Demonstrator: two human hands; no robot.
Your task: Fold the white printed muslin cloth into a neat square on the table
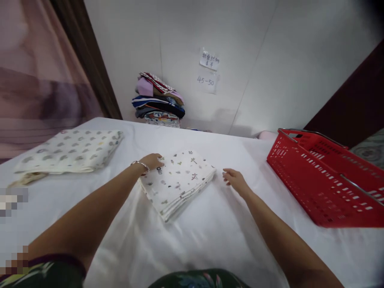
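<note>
A folded white cloth (180, 180) with small printed plants and figures lies in several layers on the table, turned at an angle to me. My left hand (152, 162), with a bracelet at the wrist, rests on the cloth's left edge, its fingers reaching over the top. Just off the cloth's right corner is my right hand (235, 180), fingers loosely bent and apart from the fabric, holding nothing. Farther left lies another folded white cloth (75, 150) with grey printed shapes. A tan, cord-like piece (28, 179) sticks out at its front edge.
White sheeting covers the table (228, 244). A red perforated basket (324, 180) with metal handles stands on the right. Beyond the far edge rises a stack of folded fabrics (159, 100) against the wall. Paper notes (209, 72) hang there. A pink curtain (39, 80) is at left.
</note>
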